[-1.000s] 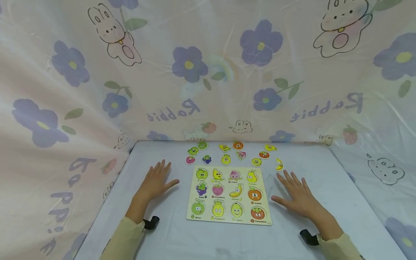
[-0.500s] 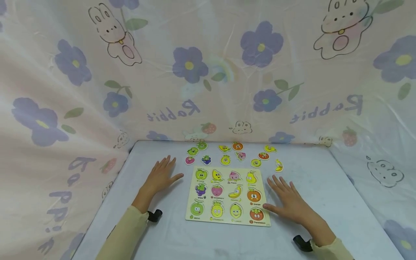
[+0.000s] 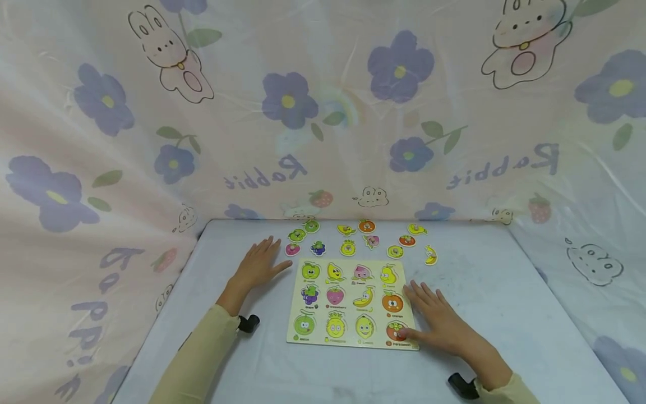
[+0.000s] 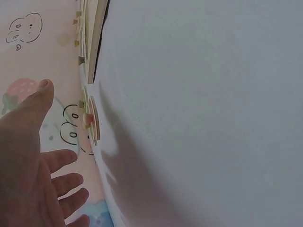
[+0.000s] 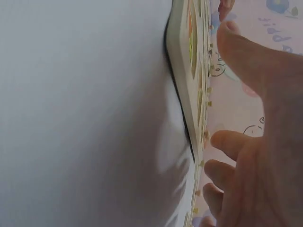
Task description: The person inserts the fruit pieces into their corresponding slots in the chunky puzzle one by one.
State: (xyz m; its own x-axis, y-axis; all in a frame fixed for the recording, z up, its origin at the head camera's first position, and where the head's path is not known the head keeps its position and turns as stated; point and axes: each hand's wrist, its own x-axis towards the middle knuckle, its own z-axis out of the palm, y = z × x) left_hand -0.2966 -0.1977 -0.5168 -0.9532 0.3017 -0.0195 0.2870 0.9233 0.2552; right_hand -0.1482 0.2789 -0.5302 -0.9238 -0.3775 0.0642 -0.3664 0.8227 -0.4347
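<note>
— While the puzzle board [image 3: 351, 303] sits flat near the middle of the table [image 3: 504, 292], both hands have closed in on it from either side over the last second.

— Right hand [image 3: 439, 324] first: it was well out toward the table's right edge, and now its fingers are spread flat with the thumb lying over the board's front right corner, about on the persimmon picture. Nothing gripped, just resting.

— And the left hand [image 3: 259, 264]?

— It has slid forward and inward, flat and open, fingers straight, now just beside the board's far left corner. Its fingertips come close to the pink loose piece [image 3: 292, 249] in the scatter of fruit pieces [image 3: 367, 226] along the table's far edge. Whether it touches that piece, I can't tell; the left wrist view only shows the piece edge-on, apart from the palm.

— So what does the shift mean?

— My reading: the resting pose is over. The right hand looks set to steady the board, the left to reach a first piece. All twelve cutouts look unfilled, so the fitting has not begun.
</note>
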